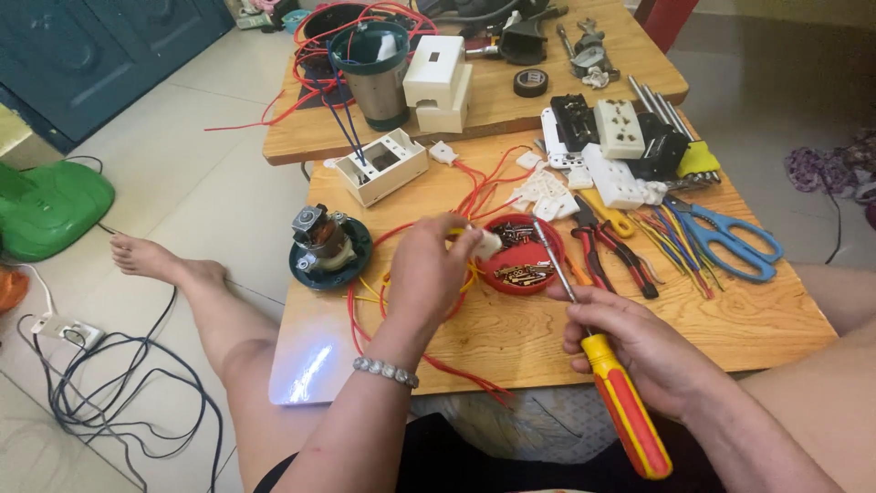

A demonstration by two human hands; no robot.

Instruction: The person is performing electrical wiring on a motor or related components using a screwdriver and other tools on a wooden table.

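- The left hand (pixel 427 267) pinches a small white connector (pixel 484 242) just above the red dish (pixel 520 255), steadied so its wires (pixel 456 196) trail clear.
- The right hand (pixel 639 351) is closed around 1 yellow-and-red screwdriver (pixel 613 383), the shaft angled so the tip points toward the connector.
- The dish holds loose screws near both hands.
- On the wooden table (pixel 748 319): 1 blue pair of scissors (pixel 730 239), 1 motor (pixel 327 245) on its green base.
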